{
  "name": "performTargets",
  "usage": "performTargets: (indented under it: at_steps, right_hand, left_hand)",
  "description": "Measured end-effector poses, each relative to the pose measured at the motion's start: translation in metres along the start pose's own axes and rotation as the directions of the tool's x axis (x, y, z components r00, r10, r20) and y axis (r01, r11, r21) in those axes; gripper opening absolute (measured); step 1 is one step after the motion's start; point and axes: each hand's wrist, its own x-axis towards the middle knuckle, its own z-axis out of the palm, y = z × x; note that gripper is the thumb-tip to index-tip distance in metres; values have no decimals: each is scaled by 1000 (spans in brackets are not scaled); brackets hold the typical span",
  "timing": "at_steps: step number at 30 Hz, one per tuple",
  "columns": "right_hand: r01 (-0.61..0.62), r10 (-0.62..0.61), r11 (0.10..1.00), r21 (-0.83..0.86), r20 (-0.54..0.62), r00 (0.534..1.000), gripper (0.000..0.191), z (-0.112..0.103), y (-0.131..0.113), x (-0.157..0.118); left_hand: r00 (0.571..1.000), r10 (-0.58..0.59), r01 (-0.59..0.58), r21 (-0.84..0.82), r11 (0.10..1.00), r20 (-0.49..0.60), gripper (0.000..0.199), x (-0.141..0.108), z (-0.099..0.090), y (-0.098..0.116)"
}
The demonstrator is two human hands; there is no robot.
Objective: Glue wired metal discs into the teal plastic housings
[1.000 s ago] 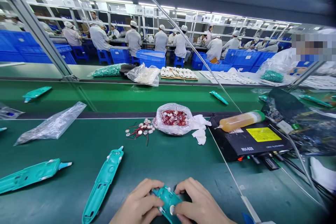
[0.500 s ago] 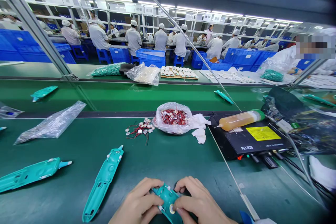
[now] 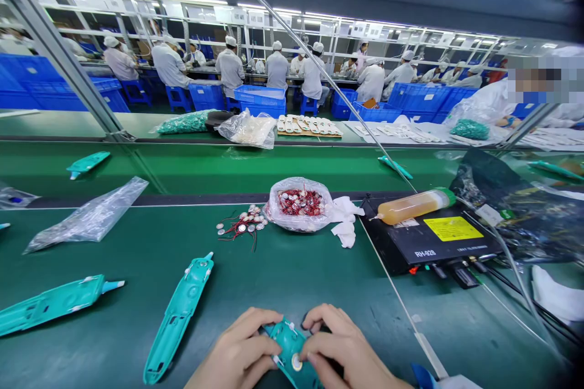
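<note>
At the bottom centre, a teal plastic shell [image 3: 287, 340] lies between my two hands. My left hand [image 3: 246, 346] grips its left edge with thumb and fingers. My right hand [image 3: 349, 349] is bent over the right side, its fingertips at a small round metal disc [image 3: 296, 362] set in the shell. Whether those fingers hold a wire or anything else is hidden. To the left lie a second teal shell [image 3: 179, 319], tilted upright in view, and a third teal shell [image 3: 55, 304] with a pale blue tip.
A plastic bag of red-wired discs [image 3: 300, 203] stands mid-table beside loose discs [image 3: 244, 225]. At right is a black box [image 3: 429, 249] with an amber syringe [image 3: 413, 206] on it. Beyond, a green belt [image 3: 219, 167] carries teal shells; people sit behind.
On the belt, the teal shells have shifted slightly to the right. My hands stay around the same shell, with only slight finger movement at the disc.
</note>
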Motion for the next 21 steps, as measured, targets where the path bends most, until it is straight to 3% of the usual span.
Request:
performTargets:
  at_steps: [4, 13, 17, 19, 21]
  right_hand:
    - [-103, 96, 983, 154, 51, 994, 21, -10, -4, 2]
    - [46, -45, 980, -193, 9, 999, 22, 6, 1, -3]
    - [-1, 2, 999, -42, 26, 1000, 22, -5, 1, -5]
    - [-73, 70, 996, 51, 72, 995, 18, -7, 2, -8]
    - [-168, 161, 984, 54, 116, 980, 26, -3, 5, -14]
  left_hand:
    - [1000, 1, -1, -5, 1000, 31, 15, 0, 0, 1]
    - [1000, 2, -2, 6, 1000, -3, 15, 3, -2, 2]
    - [999, 30, -30, 15, 999, -19, 14, 0, -1, -1]
    - [999, 27, -27, 27, 999, -20, 14, 0, -1, -2]
    - [1000, 8, -7, 36, 999, -16, 13, 0, 1, -2]
